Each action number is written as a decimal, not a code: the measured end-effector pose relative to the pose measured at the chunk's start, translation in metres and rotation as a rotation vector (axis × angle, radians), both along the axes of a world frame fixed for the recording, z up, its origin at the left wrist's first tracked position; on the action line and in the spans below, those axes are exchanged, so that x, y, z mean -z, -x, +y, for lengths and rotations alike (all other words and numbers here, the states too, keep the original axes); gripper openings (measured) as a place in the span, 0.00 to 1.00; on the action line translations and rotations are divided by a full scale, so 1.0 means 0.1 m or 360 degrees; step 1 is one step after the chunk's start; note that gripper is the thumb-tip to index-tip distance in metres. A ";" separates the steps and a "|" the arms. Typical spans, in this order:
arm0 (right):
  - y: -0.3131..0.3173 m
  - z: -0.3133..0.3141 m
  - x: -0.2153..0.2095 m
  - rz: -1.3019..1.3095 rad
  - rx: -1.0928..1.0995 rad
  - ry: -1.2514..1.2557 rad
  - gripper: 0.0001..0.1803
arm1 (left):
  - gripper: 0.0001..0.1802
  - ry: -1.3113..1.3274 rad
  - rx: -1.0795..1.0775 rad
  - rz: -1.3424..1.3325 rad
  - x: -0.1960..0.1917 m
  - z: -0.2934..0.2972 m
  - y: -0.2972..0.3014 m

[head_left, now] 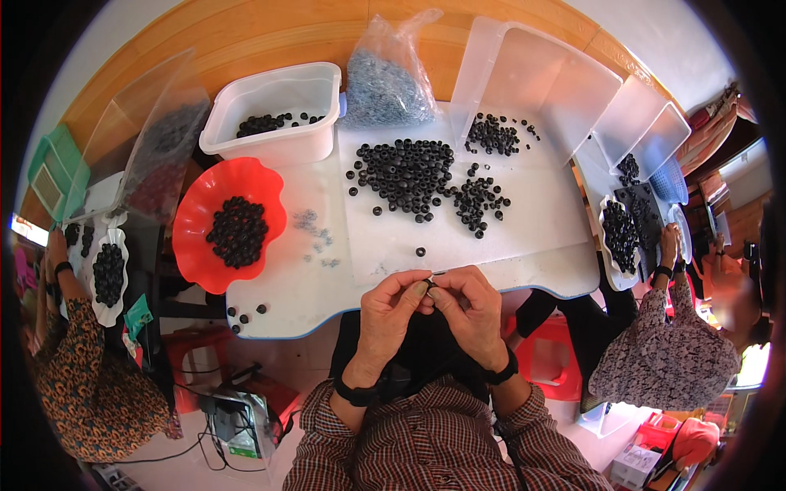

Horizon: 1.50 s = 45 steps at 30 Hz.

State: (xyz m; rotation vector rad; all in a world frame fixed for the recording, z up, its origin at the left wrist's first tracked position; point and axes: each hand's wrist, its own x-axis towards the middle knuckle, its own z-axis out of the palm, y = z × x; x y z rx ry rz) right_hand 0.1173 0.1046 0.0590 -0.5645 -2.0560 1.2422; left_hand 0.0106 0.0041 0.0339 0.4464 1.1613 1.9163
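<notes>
My left hand [388,315] and my right hand [470,311] meet just off the table's front edge, fingertips pinched together. Between them is a small black part [431,283], mostly covered by the fingers. One loose black ring-like part [421,252] lies on the white sheet just beyond my hands. Farther back spreads a large heap of round black parts with holes [405,176]. To its right is a looser group of similar parts [477,200], and behind that a pile of smaller black pieces [493,135].
At left stand a red scalloped bowl [187,214] and a white tub [214,135], both holding black parts. A clear bag of bluish-grey pieces [385,86] and a tipped translucent bin [548,78] line the back. Co-workers sit left [98,393] and right [663,360].
</notes>
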 end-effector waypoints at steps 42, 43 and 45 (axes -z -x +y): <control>0.11 -0.34 -0.10 -0.0033 0.0038 -0.0145 0.07 | 0.12 -0.0135 -0.0070 -0.0251 -0.01 -0.27 0.02; 0.10 -0.34 -0.09 -0.0032 0.0046 -0.0157 0.07 | 0.12 -0.0126 -0.0081 -0.0250 -0.01 -0.27 0.02; 0.10 -0.33 -0.07 -0.0034 0.0053 -0.0169 0.07 | 0.12 -0.0117 -0.0073 -0.0233 -0.01 -0.27 0.03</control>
